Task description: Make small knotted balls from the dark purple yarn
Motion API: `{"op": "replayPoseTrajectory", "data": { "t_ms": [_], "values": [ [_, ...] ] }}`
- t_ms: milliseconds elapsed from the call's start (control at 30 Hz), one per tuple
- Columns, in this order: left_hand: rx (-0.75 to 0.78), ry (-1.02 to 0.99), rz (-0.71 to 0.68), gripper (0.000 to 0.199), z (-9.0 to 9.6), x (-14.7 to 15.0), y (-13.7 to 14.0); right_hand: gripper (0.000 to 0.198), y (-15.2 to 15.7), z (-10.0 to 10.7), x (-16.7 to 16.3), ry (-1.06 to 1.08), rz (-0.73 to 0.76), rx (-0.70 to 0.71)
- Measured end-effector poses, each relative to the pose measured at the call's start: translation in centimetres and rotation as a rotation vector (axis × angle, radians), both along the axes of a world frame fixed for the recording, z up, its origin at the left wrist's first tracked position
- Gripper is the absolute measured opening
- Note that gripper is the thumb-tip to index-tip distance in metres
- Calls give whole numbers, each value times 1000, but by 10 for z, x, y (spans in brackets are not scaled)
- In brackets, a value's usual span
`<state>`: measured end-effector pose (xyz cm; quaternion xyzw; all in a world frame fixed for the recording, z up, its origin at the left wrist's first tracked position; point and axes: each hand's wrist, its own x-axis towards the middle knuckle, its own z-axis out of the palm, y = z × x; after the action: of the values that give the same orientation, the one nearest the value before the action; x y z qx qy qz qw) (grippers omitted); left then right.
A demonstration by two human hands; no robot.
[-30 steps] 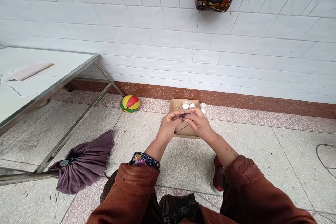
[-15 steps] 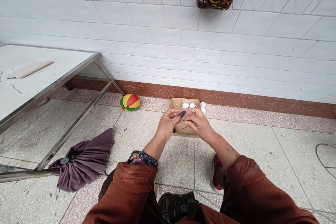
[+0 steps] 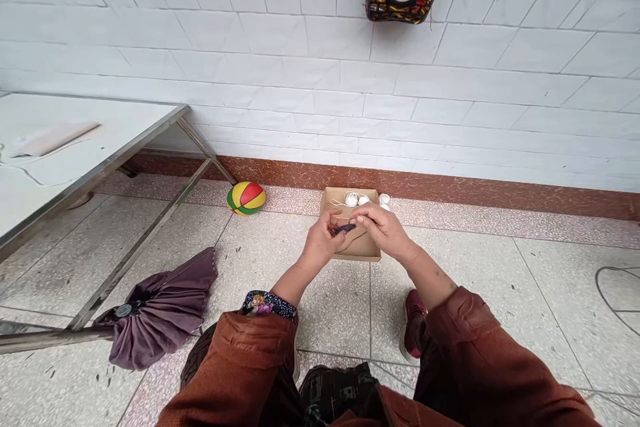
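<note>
Over an open cardboard box point(image 3: 356, 255), my left hand point(image 3: 320, 238) is closed on a small dark purple piece of yarn work point(image 3: 345, 229). My right hand point(image 3: 383, 228) is closed in a pinch just to the right, on a thin light stick point(image 3: 344, 218) that looks like a crochet hook. Its far end reaches the left fingers; the tip is too small to make out. A dark yarn strand point(image 3: 354, 241) trails down across the box. White yarn balls point(image 3: 351, 199) sit at the box's back, and another white ball point(image 3: 384, 200) is outside its right edge.
A colourful ball point(image 3: 246, 198) rests by the wall near a metal-framed table point(image 3: 150, 117). A purple folded umbrella point(image 3: 165, 310) lies on the floor at left. Above, a black basket point(image 3: 407, 10) hangs on the tiled wall. A wire loop point(image 3: 600, 280) is at far right.
My right hand has risen slightly relative to the left, and the dark piece now lies flatter and lower by the left fingers. The small dark lump by my left hand no longer shows.
</note>
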<state>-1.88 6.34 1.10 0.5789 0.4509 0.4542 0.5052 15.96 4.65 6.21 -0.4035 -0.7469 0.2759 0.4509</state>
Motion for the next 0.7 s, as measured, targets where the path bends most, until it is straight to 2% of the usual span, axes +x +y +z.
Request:
{"op": "replayPoseTrajectory", "data": {
  "t_ms": [133, 233, 300, 367, 467, 600, 700],
  "values": [
    [-67, -110, -225, 48, 9, 2, -12, 16, 15, -20, 6, 131, -166, -73],
    [-111, -231, -278, 53, 18, 4, -15, 15, 23, -41, 9, 101, -269, -126],
    [-118, -294, -234, 54, 23, 4, -13, 15, 24, -54, 9, 7, -255, -152],
    [-110, -332, -163, 53, 25, 5, -9, 18, 18, -63, 6, -114, -180, -147],
    [-70, -335, -31, 49, 22, 4, -1, 19, 4, -66, -2, -273, -58, -57],
    [7, -190, 114, 48, 15, 3, 7, 18, -12, -50, -8, -331, 39, 78],
    [62, -64, 111, 47, 12, 3, 7, 20, -10, -34, -5, -262, 57, 113]
  ]
}}
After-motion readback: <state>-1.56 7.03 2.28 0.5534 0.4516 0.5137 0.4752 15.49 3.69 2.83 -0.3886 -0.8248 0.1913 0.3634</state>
